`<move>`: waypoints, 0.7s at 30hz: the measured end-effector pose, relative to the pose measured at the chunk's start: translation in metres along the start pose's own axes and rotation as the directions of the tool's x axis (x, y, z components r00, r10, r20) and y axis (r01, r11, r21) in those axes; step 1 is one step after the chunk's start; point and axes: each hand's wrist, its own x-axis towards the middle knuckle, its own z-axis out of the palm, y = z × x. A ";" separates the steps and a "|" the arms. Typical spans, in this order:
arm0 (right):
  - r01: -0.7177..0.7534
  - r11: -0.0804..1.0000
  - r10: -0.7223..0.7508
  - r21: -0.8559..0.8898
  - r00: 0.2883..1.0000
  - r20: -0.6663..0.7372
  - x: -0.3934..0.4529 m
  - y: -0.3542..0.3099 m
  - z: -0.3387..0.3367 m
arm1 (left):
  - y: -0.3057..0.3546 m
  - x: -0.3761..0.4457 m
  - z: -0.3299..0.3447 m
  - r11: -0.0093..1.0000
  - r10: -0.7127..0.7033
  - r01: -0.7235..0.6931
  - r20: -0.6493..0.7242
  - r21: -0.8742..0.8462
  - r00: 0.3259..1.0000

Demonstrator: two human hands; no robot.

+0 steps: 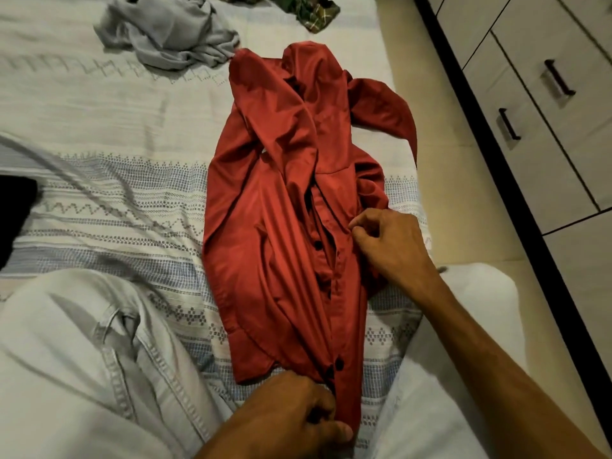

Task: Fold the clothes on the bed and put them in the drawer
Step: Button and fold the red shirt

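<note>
A red button-up shirt (281,207) lies lengthwise on the bed (99,127), collar away from me, its sides gathered toward the black-buttoned front. My left hand (298,415) grips the shirt's bottom hem near the lowest buttons. My right hand (390,246) pinches the fabric at the shirt's right side, about halfway up. A crumpled grey garment (172,31) lies at the far left of the bed. A green patterned garment (314,11) lies at the far edge. The drawers (536,104) with dark handles stand at the right, all closed.
My legs in light denim (99,359) lie on the bed at both sides of the shirt. A dark object (13,213) sits at the left edge. A strip of tiled floor (440,154) runs between the bed and the drawer unit.
</note>
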 end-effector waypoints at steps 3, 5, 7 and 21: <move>0.044 0.999 -0.043 0.031 0.999 -0.025 -0.014 -0.015 -0.002 | -0.001 0.000 -0.001 0.997 0.037 -0.037 -0.003 0.064 0.999; 0.024 0.999 -0.019 -0.036 0.988 0.153 -0.034 -0.021 0.004 | -0.001 0.000 -0.001 0.995 0.058 -0.057 -0.004 0.080 0.998; 0.076 0.943 0.039 -0.323 0.942 0.334 -0.052 -0.020 0.012 | -0.003 0.001 0.000 0.995 0.061 -0.060 -0.009 0.082 0.998; -0.485 0.800 0.308 0.353 0.837 0.451 -0.065 -0.007 -0.021 | -0.003 -0.014 0.005 0.995 0.055 -0.056 -0.005 -0.079 0.998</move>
